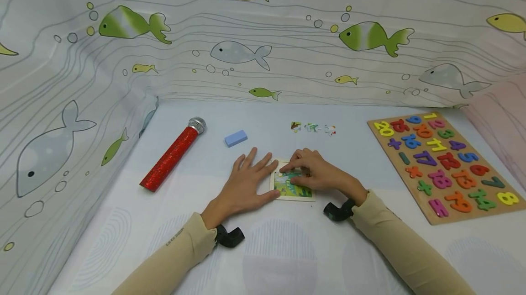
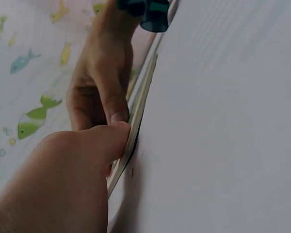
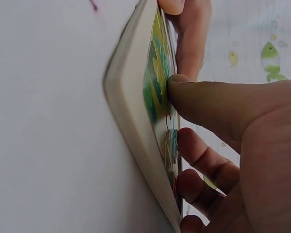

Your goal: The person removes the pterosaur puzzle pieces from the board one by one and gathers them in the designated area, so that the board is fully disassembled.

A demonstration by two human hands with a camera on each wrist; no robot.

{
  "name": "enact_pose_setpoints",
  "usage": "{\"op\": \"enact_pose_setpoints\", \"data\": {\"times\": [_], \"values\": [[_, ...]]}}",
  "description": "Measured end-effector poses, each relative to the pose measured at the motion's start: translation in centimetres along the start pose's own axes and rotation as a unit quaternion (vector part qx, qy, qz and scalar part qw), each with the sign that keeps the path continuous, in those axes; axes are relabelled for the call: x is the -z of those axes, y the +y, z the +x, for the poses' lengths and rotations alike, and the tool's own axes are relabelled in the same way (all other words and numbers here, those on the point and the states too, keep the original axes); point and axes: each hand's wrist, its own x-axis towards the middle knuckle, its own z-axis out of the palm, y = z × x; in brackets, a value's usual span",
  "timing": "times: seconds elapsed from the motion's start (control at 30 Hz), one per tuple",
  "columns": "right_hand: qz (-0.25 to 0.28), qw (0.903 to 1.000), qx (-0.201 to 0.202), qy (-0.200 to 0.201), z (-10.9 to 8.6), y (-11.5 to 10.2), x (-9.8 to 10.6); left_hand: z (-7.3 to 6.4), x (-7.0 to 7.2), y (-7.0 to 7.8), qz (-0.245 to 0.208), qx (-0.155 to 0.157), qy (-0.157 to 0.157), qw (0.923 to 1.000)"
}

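A small jigsaw puzzle (image 1: 302, 190) in a pale wooden frame lies flat on the table, its picture green, yellow and blue. My left hand (image 1: 246, 183) has its fingers spread along the frame's left side. Its thumb (image 2: 117, 136) touches the frame's edge in the left wrist view. Over the puzzle, my right hand (image 1: 316, 169) is bent downward. Its thumb (image 3: 184, 94) presses on the picture in the right wrist view, and other fingertips touch the surface. Whether a piece is pinched there is hidden. Three loose puzzle pieces (image 1: 313, 127) lie beyond the frame.
A blue block (image 1: 236, 138) lies behind my left hand. Further left is a red glittery microphone (image 1: 172, 155) with a silver head. At the right sits a wooden number board (image 1: 404, 169) with colourful digits. Fish-printed cloth (image 1: 287, 25) rises behind the table.
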Motion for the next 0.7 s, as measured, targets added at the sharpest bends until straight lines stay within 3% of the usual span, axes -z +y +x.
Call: {"op": "enact_pose_setpoints", "data": {"times": [0.17, 0.7], "values": [[-0.003, 1.0000, 0.001, 0.001, -0.01, 0.09, 0.01, -0.04, -0.07, 0.14, 0.032, 0.013, 0.007, 0.9994], [0.009, 0.9998, -0.011, 0.014, -0.08, -0.04, -0.35, -0.19, 0.12, 0.21, 0.028, 0.025, -0.002, 0.9993]]}}
